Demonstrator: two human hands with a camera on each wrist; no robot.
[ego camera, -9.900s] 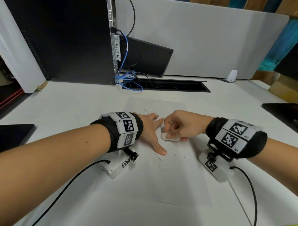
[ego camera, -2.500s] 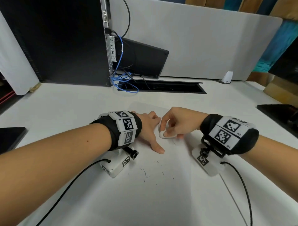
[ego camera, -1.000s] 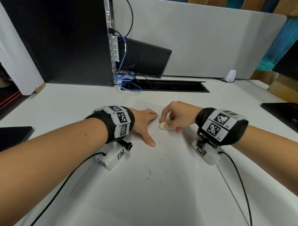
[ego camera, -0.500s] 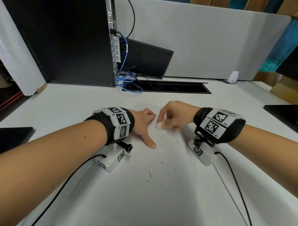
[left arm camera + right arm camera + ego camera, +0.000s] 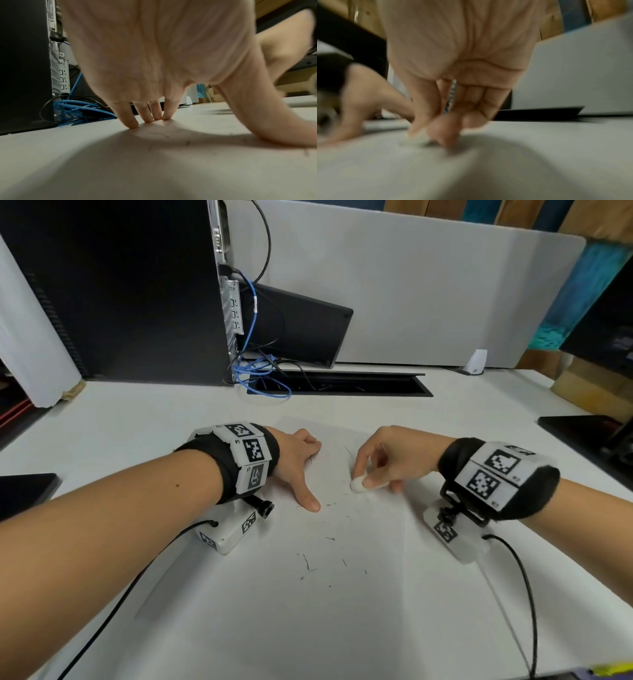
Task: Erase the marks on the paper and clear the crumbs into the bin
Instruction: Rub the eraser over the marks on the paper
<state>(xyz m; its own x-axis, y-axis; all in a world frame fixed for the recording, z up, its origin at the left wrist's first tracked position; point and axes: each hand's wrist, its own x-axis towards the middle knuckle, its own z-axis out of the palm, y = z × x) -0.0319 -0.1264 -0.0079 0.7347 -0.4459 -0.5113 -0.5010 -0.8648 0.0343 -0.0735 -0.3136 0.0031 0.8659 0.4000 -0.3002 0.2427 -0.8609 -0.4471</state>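
Nearest us, the paper [image 5: 342, 604] lies flat on the white counter [image 5: 120, 419], its near half scattered with dark eraser crumbs [image 5: 306, 563]. A little further on, our left hand [image 5: 294, 463] presses the sheet down, fingers [image 5: 147, 115] straight and close together, thumb spread out towards the middle. Just to its right, our right hand [image 5: 387, 457] has its fingers curled and pinching the small white eraser [image 5: 359, 485], whose tip touches the paper; the right wrist view is blurred but shows the same pinch.

What the next stroke turns on, we judge, is the faint pencil marks [image 5: 349, 451] left on the far part of the sheet, just beyond the eraser and between our two hands. They run roughly away from us, so the right hand, being nearer, should rub outward along them while the left holds the paper steady. We see no bin in any view. Beyond the sheet stand a black computer tower [image 5: 120, 289], blue cables [image 5: 263, 374] and a grey divider [image 5: 411, 285].
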